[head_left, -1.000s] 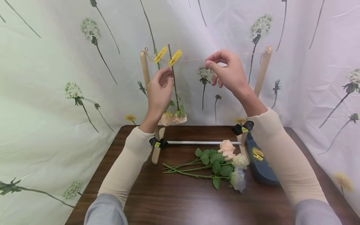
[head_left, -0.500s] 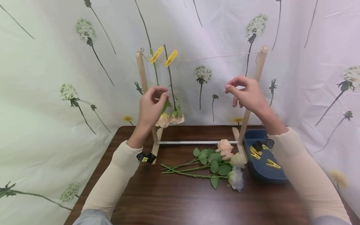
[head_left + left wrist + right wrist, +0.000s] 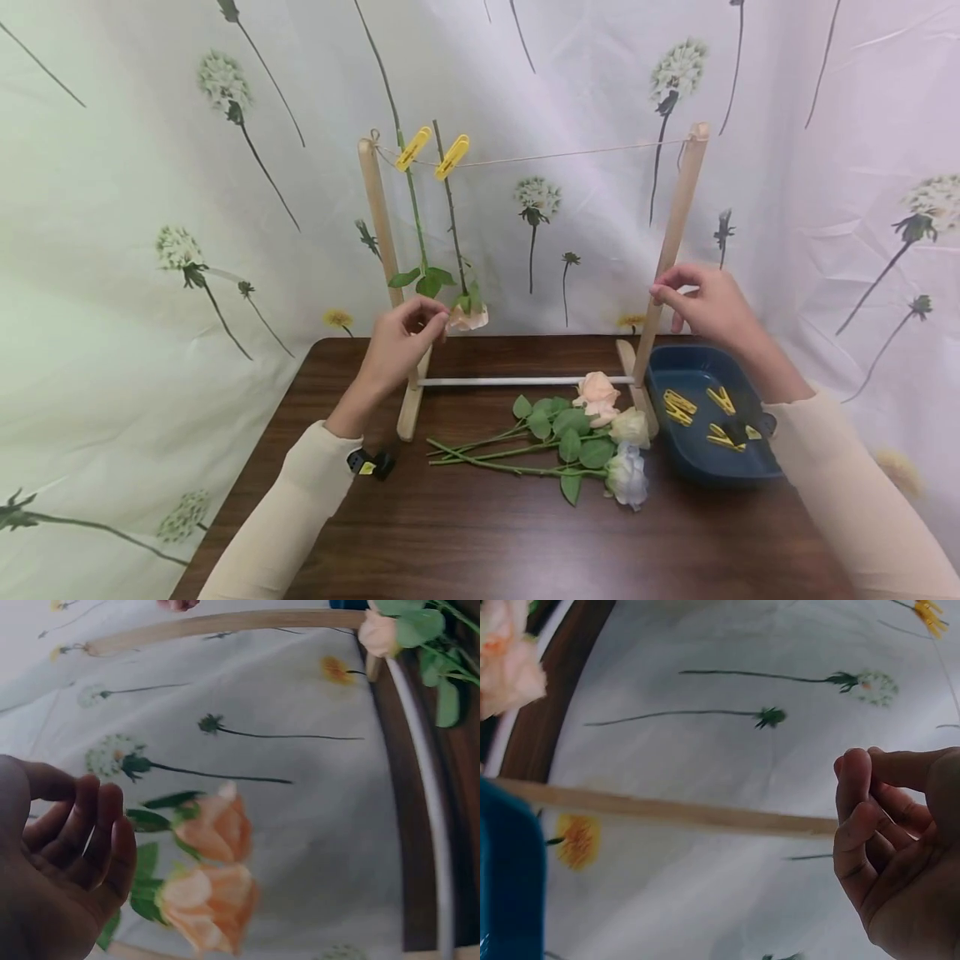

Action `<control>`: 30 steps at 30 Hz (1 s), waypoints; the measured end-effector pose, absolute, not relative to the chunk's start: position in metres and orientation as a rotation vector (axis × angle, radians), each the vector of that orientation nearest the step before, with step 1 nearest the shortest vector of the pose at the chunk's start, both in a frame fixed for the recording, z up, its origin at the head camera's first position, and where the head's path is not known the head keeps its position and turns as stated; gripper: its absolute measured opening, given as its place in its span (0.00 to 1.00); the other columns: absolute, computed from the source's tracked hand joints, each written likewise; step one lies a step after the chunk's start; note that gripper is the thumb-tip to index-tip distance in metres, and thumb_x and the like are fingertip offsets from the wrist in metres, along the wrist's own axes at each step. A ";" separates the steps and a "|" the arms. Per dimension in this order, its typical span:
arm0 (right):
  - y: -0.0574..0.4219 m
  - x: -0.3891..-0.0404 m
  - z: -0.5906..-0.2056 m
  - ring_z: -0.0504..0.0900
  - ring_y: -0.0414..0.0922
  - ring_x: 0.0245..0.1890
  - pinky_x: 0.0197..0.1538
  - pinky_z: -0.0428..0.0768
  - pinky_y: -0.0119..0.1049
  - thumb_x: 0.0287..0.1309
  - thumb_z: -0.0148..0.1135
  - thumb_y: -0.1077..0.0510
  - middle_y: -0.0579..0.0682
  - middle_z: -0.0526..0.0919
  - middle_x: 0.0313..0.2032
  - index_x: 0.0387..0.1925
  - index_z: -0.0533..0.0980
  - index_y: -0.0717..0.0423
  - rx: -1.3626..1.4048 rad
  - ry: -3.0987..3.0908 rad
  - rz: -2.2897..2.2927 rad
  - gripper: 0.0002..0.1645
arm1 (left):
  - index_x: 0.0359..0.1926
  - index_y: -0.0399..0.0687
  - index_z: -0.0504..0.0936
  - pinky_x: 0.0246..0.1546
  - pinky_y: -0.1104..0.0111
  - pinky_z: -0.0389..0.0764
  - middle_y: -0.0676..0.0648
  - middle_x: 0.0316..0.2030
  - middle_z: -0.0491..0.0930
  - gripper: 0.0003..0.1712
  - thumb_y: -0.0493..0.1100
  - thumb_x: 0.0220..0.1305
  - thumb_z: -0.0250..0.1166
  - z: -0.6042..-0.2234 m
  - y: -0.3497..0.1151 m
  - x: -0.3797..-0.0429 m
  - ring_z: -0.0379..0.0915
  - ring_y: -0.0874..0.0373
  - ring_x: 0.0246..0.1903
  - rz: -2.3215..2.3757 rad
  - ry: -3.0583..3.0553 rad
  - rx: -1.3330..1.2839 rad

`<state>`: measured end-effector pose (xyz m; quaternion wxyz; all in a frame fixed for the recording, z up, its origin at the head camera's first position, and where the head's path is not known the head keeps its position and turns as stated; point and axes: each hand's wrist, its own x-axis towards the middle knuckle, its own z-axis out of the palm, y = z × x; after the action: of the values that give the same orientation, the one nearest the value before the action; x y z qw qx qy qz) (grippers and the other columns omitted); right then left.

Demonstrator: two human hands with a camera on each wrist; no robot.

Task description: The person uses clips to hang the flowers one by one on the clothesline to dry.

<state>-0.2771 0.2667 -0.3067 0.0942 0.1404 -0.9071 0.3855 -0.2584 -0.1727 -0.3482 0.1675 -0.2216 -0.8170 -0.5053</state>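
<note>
Two peach roses hang heads down from a string point(image 3: 555, 156), each stem clipped by a yellow clothespin point(image 3: 452, 157). One bloom point(image 3: 470, 315) shows in the head view, while the other is hidden behind my left hand point(image 3: 402, 343). Both blooms, a nearer rose point(image 3: 210, 907) among them, appear in the left wrist view beside that hand's loosely bent, empty fingers. My right hand point(image 3: 708, 307) hovers above a blue tub point(image 3: 705, 467), near the right wooden post point(image 3: 681, 212). Its fingers are loosely curled with nothing in them. Several yellow clothespins point(image 3: 722, 401) lie in the tub.
Peach, cream point(image 3: 630, 427) and pale blue roses point(image 3: 627, 477) lie on the dark wooden table point(image 3: 480, 542), stems pointing left. A white rod point(image 3: 517, 382) joins the feet of the wooden stand. A flower-printed cloth point(image 3: 600, 75) hangs behind.
Both hands have come down from the string, the left one past the hanging stems, the right one rightward to over the tub. The clipped roses stay hanging.
</note>
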 end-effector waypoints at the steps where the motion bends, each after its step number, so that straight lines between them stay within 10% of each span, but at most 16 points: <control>1: 0.270 -0.278 -0.310 0.84 0.44 0.19 0.21 0.78 0.35 0.78 0.63 0.52 0.66 0.89 0.46 0.50 0.82 0.64 0.409 -2.718 1.118 0.16 | 0.50 0.36 0.85 0.32 0.73 0.78 0.37 0.33 0.85 0.12 0.42 0.79 0.65 -0.352 -0.175 -0.258 0.81 0.54 0.31 -1.448 -2.345 -0.629; 30: 0.333 -0.324 -0.435 0.85 0.48 0.36 0.39 0.87 0.43 0.68 0.67 0.58 0.55 0.87 0.38 0.45 0.84 0.60 0.455 -3.520 0.584 0.10 | 0.47 0.41 0.88 0.40 0.69 0.83 0.50 0.39 0.86 0.06 0.37 0.74 0.67 -0.487 -0.181 -0.250 0.81 0.61 0.39 -1.004 -2.965 -0.899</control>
<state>-0.3235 0.3332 -0.4350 -0.2256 0.1232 -0.9534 0.1580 -0.2500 -0.1811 -0.4869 -0.0578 -0.2754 -0.9089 -0.3078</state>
